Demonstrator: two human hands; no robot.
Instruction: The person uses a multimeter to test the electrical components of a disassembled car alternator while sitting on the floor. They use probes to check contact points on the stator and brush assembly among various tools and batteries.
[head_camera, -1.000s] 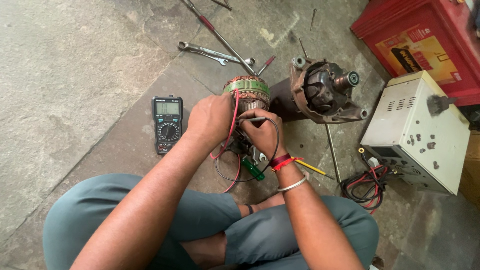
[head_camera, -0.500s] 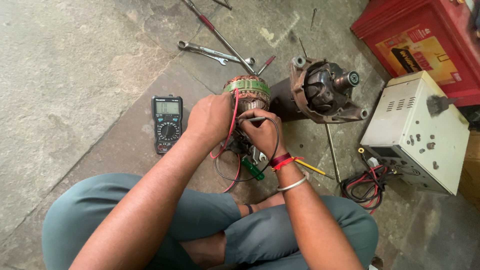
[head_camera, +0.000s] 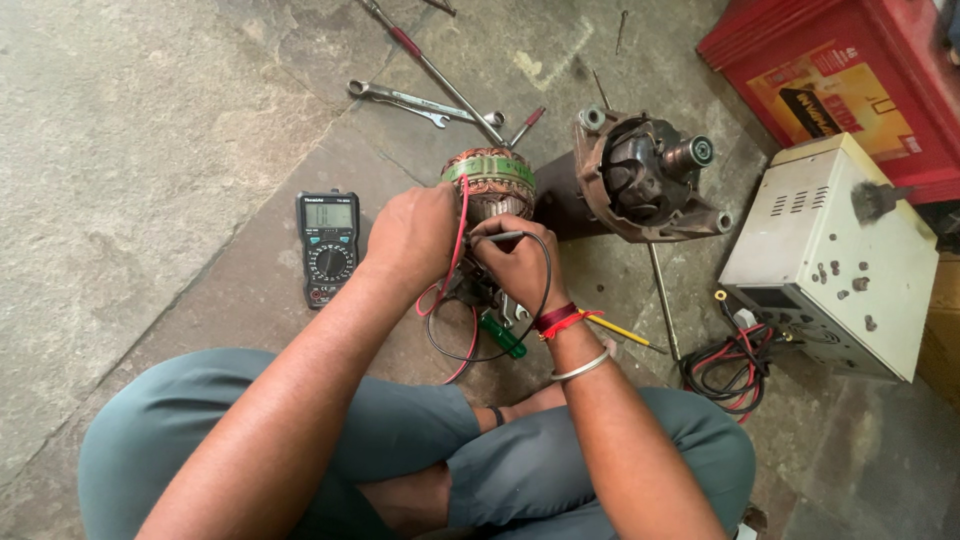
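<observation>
A round copper-wound motor stator with a green band (head_camera: 492, 180) stands on the stone floor in front of me. My left hand (head_camera: 412, 235) is closed on a red test probe whose red lead (head_camera: 458, 240) runs along the winding's left side. My right hand (head_camera: 515, 262) pinches a black probe (head_camera: 497, 238) against the lower part of the winding, its black lead looping down. A black digital multimeter (head_camera: 327, 247) lies to the left of my left hand.
A rusty motor housing (head_camera: 640, 180) lies right of the winding. A cream metal box with red and black cables (head_camera: 835, 260) stands at right, a red battery (head_camera: 850, 75) behind it. Spanners (head_camera: 410, 100) and a screwdriver lie beyond; a green-handled tool (head_camera: 500, 335) lies under my wrists.
</observation>
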